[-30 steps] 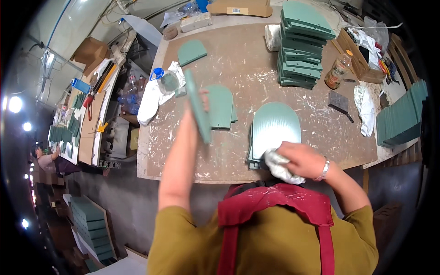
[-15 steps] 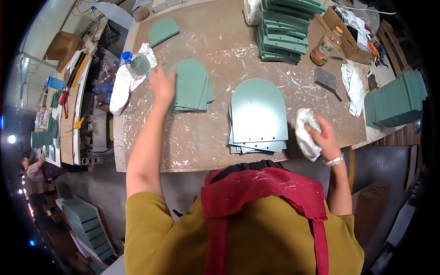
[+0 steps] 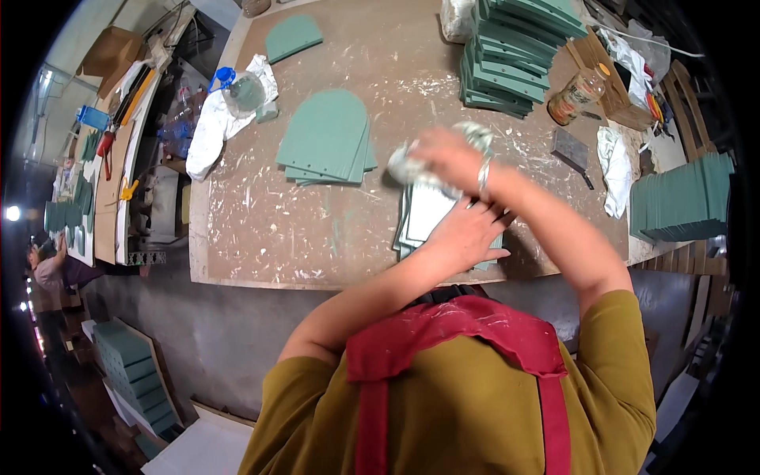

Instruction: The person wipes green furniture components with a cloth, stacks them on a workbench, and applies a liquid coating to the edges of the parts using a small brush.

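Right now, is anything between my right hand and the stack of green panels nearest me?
Yes, the white cloth held in your right hand, over the far end of the green stack. Your left hand rests on the stack's near right part. Nothing else visible is in the way.

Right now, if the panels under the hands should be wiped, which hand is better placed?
Probably the right hand: it holds the cloth at the far end of the panels. The left hand lies spread over them, without a cloth.
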`<state>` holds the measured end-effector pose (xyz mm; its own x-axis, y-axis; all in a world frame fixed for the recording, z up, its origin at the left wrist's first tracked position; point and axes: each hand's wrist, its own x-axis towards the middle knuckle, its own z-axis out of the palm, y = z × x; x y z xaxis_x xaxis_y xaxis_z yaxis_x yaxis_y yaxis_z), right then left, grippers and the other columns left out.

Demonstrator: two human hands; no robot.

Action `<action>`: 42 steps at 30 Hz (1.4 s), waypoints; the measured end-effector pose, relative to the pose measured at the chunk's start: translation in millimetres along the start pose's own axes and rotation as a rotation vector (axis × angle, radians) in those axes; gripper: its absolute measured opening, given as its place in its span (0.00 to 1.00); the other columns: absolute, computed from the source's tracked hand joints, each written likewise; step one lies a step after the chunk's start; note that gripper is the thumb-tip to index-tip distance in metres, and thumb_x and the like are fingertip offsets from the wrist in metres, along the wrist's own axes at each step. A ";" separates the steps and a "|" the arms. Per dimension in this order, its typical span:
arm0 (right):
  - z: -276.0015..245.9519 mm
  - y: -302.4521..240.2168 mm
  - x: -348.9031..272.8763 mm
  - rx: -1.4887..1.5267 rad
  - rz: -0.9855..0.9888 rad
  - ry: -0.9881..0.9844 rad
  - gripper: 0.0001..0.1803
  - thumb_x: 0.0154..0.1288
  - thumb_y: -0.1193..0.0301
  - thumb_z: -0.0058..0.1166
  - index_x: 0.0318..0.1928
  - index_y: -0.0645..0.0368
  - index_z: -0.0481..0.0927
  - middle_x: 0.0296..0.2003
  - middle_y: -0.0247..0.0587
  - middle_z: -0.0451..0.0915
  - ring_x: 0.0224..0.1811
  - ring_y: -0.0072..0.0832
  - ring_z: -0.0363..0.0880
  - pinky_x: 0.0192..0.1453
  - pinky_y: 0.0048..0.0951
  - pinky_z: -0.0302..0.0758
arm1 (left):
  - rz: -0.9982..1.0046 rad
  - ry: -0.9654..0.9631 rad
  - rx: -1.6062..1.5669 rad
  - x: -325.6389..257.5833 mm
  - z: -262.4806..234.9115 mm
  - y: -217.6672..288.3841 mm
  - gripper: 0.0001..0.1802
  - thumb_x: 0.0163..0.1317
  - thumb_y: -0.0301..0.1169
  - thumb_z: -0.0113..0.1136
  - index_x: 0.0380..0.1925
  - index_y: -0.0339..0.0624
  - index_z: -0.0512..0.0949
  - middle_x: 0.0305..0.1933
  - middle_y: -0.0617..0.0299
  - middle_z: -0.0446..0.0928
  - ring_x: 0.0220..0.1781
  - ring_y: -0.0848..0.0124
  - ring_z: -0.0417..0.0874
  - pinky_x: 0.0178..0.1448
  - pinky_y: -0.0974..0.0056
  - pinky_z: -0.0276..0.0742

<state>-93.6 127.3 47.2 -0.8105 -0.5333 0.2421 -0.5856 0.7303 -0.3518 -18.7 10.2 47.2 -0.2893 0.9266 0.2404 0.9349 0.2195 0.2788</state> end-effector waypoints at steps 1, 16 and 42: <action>-13.0 17.4 2.5 -0.001 0.109 0.057 0.12 0.57 0.74 0.55 0.44 0.54 0.80 0.41 0.43 0.76 0.45 0.41 0.75 0.48 0.39 0.71 | 0.033 0.053 0.011 2.0 -2.7 0.5 0.35 0.60 0.54 0.55 0.60 0.44 0.69 0.68 0.54 0.63 0.72 0.57 0.58 0.74 0.46 0.50; -35.4 6.4 18.1 -0.105 0.126 -0.136 0.08 0.57 0.67 0.58 0.39 0.50 0.82 0.37 0.42 0.79 0.47 0.43 0.77 0.51 0.43 0.73 | 0.020 0.075 -0.040 -2.1 1.0 -1.2 0.34 0.59 0.52 0.58 0.60 0.43 0.70 0.68 0.52 0.63 0.71 0.57 0.60 0.73 0.51 0.53; -14.7 -64.3 -143.1 -0.041 0.391 0.251 0.18 0.60 0.74 0.51 0.52 0.57 0.77 0.56 0.51 0.73 0.61 0.49 0.69 0.64 0.38 0.66 | -0.527 0.073 -0.148 32.8 -15.3 -81.2 0.24 0.68 0.42 0.50 0.58 0.40 0.69 0.64 0.46 0.68 0.60 0.47 0.72 0.60 0.48 0.71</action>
<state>60.0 162.9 48.4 -0.9451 -0.0982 0.3117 -0.2312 0.8750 -0.4253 -107.3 18.1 46.7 -0.7285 0.6784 0.0954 0.6227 0.5977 0.5050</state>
